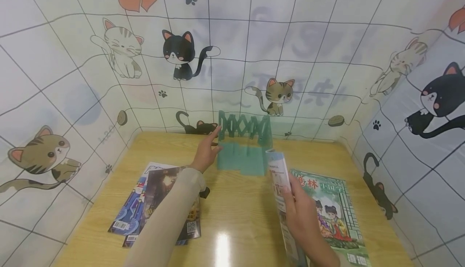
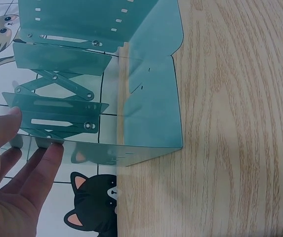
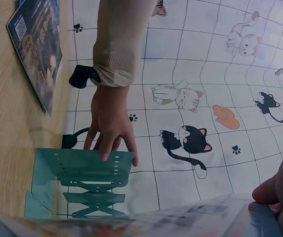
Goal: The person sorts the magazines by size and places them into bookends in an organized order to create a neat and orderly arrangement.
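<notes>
A teal expandable book stand (image 1: 241, 158) with crisscross linkage bars and upright end panels is at the back of the table. My left hand (image 1: 206, 152) holds its left end panel; in the left wrist view the fingers (image 2: 50, 163) lie on the outer side and one digit reaches past the panel's edge. My right hand (image 1: 301, 210) grips a magazine (image 1: 279, 182), tilted upright, to the right of the stand. Seen from the right wrist, the magazine (image 3: 181, 222) spans the bottom and hides part of the stand (image 3: 94, 163).
Several overlapping magazines (image 1: 156, 194) lie at the left on the wooden table (image 1: 232, 214). A green-covered magazine (image 1: 341, 210) lies flat at the right, partly behind my right hand. Cat-printed cloth (image 1: 232, 40) covers the walls behind and beside the table.
</notes>
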Demonstrator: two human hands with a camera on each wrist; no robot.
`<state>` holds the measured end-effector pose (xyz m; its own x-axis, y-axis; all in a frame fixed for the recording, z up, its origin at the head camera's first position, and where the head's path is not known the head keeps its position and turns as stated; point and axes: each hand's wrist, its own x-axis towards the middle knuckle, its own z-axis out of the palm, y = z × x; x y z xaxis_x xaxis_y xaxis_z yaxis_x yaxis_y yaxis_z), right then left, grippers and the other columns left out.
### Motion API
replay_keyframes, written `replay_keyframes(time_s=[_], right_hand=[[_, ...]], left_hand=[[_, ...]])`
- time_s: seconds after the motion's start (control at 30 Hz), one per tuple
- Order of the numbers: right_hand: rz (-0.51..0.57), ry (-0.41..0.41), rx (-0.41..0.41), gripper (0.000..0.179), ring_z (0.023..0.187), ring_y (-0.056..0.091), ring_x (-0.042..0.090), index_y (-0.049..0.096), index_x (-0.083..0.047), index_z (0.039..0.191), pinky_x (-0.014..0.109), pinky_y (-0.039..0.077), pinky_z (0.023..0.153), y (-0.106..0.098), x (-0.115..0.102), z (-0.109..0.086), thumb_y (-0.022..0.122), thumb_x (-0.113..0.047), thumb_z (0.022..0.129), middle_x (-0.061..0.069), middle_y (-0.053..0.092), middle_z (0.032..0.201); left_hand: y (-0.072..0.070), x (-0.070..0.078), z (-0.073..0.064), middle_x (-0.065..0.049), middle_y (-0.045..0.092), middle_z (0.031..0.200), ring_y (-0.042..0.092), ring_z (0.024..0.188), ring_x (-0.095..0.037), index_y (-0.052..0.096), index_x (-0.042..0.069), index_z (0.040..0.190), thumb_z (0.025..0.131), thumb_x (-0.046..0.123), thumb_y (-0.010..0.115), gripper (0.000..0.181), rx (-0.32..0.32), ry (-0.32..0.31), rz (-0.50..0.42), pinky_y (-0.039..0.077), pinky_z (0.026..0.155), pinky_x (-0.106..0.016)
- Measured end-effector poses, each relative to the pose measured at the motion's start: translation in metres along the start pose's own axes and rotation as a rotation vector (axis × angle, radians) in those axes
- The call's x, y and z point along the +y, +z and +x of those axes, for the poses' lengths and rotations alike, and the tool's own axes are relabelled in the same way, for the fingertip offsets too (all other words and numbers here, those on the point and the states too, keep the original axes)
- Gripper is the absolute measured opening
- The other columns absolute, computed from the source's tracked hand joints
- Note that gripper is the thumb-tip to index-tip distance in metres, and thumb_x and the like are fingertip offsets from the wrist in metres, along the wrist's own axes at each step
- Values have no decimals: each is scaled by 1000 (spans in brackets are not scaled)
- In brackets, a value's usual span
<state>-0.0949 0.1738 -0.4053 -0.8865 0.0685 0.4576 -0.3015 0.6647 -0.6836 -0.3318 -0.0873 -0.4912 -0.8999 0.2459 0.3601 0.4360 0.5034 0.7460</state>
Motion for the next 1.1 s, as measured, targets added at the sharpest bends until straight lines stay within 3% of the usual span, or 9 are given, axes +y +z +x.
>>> replay_keyframes(time_s=[0.23, 0.37, 0.47, 0.6, 0.8, 1.1], right_hand=[[136, -84, 56, 36, 100, 64, 38, 50, -9, 139, 58, 55, 66, 5, -1, 10, 45, -9, 103, 20, 62, 123], [227, -185, 94, 41, 106, 62, 36, 48, -7, 141, 59, 54, 71, 16, 1, 21, 44, 1, 101, 18, 61, 125], [246, -257, 153, 43, 102, 64, 33, 50, -2, 139, 55, 55, 71, 27, 5, 29, 47, 8, 97, 19, 63, 120], [240, -295, 220, 42, 91, 67, 31, 53, 2, 135, 51, 56, 64, 42, 9, 36, 50, 11, 94, 20, 66, 113], [299, -391, 215, 46, 97, 66, 38, 51, 5, 134, 53, 57, 68, 56, 2, 44, 50, 17, 90, 23, 64, 118], [275, -348, 203, 47, 102, 66, 32, 47, -6, 142, 44, 57, 72, 67, -6, 49, 49, 8, 96, 15, 64, 123]], left_hand=[[-2, 0, -1, -12, 42, 147, 60, 108, -33, 30, 28, 154, 91, 5, 67, 76, 4, -21, -9, 53, 87, -44], [-1, 0, -1, -13, 43, 147, 60, 108, -33, 31, 25, 154, 91, 4, 67, 76, 9, -25, -5, 52, 88, -45], [-1, -1, -1, -13, 43, 147, 60, 109, -33, 31, 26, 154, 90, 4, 67, 77, 5, -31, -4, 52, 89, -45], [0, 0, -1, -12, 44, 146, 60, 110, -31, 29, 32, 154, 91, 5, 67, 79, -6, -48, 5, 52, 90, -43], [-2, 3, -1, -11, 44, 145, 60, 110, -30, 28, 34, 154, 90, 4, 68, 81, -6, -49, 19, 52, 90, -42], [-1, 4, 1, -13, 48, 142, 62, 107, -31, 31, 24, 154, 90, 0, 67, 77, 9, -56, 6, 52, 90, -41]])
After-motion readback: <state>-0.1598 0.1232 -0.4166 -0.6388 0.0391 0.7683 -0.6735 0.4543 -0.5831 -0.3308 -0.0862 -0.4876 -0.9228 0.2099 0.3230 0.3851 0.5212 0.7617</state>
